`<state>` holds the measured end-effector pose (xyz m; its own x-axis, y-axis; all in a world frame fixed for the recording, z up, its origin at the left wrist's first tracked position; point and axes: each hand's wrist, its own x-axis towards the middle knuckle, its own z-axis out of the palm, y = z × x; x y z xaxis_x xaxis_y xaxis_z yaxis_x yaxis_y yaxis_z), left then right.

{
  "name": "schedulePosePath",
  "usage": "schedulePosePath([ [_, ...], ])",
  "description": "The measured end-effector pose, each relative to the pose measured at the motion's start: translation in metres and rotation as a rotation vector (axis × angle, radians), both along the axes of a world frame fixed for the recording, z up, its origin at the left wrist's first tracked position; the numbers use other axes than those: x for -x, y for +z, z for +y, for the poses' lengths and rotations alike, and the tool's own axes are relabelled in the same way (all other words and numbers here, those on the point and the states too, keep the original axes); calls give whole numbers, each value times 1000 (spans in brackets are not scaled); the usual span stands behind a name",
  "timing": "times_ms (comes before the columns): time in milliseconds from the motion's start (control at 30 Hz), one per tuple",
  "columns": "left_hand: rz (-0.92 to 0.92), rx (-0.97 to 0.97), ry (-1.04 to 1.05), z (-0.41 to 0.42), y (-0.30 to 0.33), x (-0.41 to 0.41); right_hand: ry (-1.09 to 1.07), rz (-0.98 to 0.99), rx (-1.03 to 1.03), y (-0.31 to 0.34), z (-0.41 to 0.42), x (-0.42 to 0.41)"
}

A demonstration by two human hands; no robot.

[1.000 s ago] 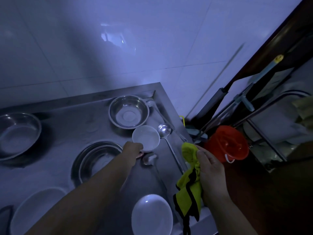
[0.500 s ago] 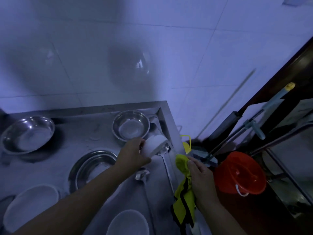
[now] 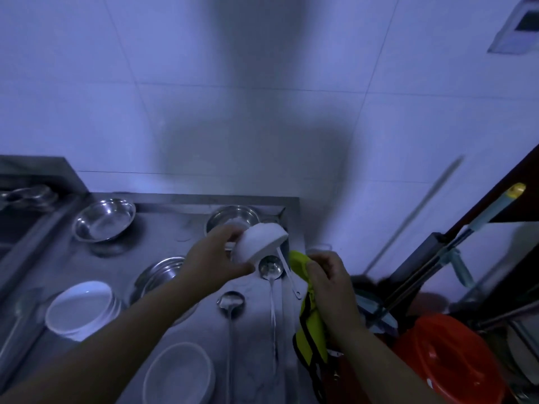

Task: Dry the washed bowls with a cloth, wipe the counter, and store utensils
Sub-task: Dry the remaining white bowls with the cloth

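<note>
Head view, from the left: a stack of white plates point(image 3: 80, 312) sits near the counter's front left, and a shallow steel bowl point(image 3: 103, 219) stands behind it toward the wall. A wide steel basin point(image 3: 159, 277) lies partly under my left forearm, and a white dish point(image 3: 179, 374) rests at the front edge of the steel counter point(image 3: 163, 237). My left hand point(image 3: 217, 259) is curled round a small white bowl point(image 3: 258, 243), thumb below and fingers over its base, holding it tipped with its mouth facing away to the right, lifted above the counter. Behind it stands another steel bowl point(image 3: 233, 217) by the back corner. Below the white bowl lie two ladles on the counter: one point(image 3: 230, 304) with its handle running toward me, the other point(image 3: 271, 268) just right of it. A small white spoon point(image 3: 287, 272) lies beside that. My right hand point(image 3: 328, 282) grips a yellow-green cloth with black trim point(image 3: 312, 322), fingers closed over its top, the rest hanging down past the counter's right edge. The cloth is just beside the bowl, not touching it. Farther right stand mop handles point(image 3: 455, 246) and an orange bucket point(image 3: 449, 360)
</note>
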<state>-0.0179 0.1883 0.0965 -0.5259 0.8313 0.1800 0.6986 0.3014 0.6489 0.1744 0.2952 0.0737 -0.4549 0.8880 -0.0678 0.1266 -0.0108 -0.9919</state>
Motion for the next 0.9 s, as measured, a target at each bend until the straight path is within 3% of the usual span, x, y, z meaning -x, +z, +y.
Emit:
schedulePosePath([
  [200, -357, -190, 137, -1, 31, -31, 112, 119, -385, 36, -2, 19],
  [367, -672, -337, 203, 2, 52, -57, 168, -29, -1098, 45, -4, 37],
  [500, -716, -390, 349, 7, 58, -68, 201, -75, -1227, 53, -21, 32],
  [633, -623, -377, 406, 8, 62, -71, 353, -31, -1319, 53, -39, 18],
  [733, -559, -315, 345, 5, 68, -74, 374, -51, -1470, 46, -33, 8],
  [900, -425, -94, 138, -6, 84, -71, 506, 84, -1929, 49, 25, -2],
])
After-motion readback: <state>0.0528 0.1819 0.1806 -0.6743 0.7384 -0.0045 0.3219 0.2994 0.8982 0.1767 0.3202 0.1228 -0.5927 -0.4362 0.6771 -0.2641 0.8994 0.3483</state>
